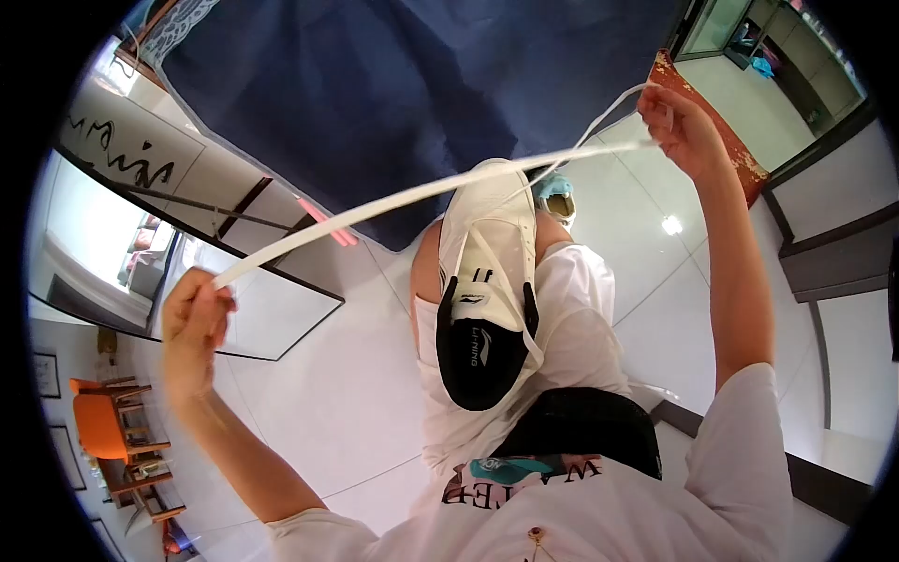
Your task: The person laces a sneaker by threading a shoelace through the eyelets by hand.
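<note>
A white shoelace (393, 198) stretches across the view between my two hands. At the left, my left hand (195, 328) pinches one stretch of it. Higher up on the right, the fingers of my right hand (682, 129) are closed on the lace, and a thinner strand runs from there down toward the shoe. The white sneaker (487, 234) rests on my lap, with its black heel lining toward me and its toe pointing away. Part of the lace lies loose over the shoe's tongue and side. The taut lace passes above the toe, and neither hand touches the shoe.
A dark blue cloth (412, 84) hangs ahead of my knees. Pink sticks (326, 223) show at its edge. A second shoe (559, 206) stands on the tiled floor (309, 403) beyond my knee. An orange chair (101, 421) is at the far left, dark-edged cabinets (843, 253) at the right.
</note>
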`<action>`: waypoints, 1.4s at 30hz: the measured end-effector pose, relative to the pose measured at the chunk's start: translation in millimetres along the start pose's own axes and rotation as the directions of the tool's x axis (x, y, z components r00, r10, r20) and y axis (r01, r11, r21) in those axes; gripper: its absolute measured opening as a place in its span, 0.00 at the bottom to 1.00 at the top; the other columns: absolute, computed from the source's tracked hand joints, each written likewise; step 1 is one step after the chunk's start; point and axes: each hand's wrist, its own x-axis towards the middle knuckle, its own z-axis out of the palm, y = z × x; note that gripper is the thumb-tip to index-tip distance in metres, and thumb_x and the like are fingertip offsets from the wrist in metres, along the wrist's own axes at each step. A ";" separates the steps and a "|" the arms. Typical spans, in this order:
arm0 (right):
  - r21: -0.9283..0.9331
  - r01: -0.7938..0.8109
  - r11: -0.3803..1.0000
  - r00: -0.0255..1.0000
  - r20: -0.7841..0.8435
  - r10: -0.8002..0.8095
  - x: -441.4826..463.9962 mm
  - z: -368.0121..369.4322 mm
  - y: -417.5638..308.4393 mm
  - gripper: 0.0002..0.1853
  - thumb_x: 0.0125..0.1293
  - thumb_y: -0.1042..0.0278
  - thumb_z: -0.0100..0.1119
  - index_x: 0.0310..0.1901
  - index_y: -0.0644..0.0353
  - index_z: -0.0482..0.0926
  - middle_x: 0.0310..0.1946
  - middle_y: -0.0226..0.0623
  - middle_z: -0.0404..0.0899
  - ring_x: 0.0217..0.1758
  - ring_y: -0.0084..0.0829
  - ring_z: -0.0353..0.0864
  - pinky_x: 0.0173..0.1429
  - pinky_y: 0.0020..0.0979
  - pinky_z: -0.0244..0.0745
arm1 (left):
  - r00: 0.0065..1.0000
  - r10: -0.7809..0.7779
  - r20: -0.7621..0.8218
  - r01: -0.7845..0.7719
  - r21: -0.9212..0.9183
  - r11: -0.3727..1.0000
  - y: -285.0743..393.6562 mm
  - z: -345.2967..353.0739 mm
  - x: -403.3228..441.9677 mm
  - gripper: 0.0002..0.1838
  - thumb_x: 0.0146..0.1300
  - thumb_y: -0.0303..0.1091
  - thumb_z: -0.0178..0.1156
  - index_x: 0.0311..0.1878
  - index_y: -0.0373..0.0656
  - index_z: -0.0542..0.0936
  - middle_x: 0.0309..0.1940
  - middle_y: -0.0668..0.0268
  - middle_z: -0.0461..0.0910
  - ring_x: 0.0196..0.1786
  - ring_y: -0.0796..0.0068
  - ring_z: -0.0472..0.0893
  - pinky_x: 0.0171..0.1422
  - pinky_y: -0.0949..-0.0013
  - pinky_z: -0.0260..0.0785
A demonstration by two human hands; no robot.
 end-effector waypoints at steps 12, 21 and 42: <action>-0.294 0.367 0.883 0.892 0.380 -0.244 -114.6 120.9 55.9 0.07 0.64 0.80 0.51 0.44 0.67 0.73 0.36 0.39 0.77 0.36 0.26 0.80 0.41 0.23 0.73 | 0.930 0.146 0.336 -0.157 0.005 0.988 49.1 220.8 74.0 0.11 0.63 0.34 0.57 0.27 0.38 0.76 0.17 0.73 0.70 0.20 0.87 0.69 0.26 0.80 0.61; -0.551 0.427 0.717 0.904 0.286 -0.319 -96.9 88.0 85.1 0.02 0.58 0.81 0.56 0.33 0.65 0.76 0.28 0.35 0.75 0.30 0.25 0.76 0.36 0.25 0.72 | 0.887 0.228 0.402 -0.313 0.159 0.936 0.0 223.4 70.2 0.07 0.60 0.32 0.58 0.31 0.38 0.77 0.26 0.69 0.75 0.30 0.78 0.74 0.36 0.72 0.67; -0.655 0.615 0.440 0.786 0.468 -0.403 -75.7 70.5 106.0 0.02 0.54 0.80 0.57 0.31 0.66 0.75 0.28 0.41 0.72 0.27 0.41 0.74 0.31 0.33 0.69 | 0.943 0.144 0.299 -0.248 0.345 0.905 -7.0 245.3 70.3 0.07 0.48 0.25 0.64 0.32 0.34 0.81 0.28 0.60 0.80 0.28 0.74 0.79 0.36 0.75 0.71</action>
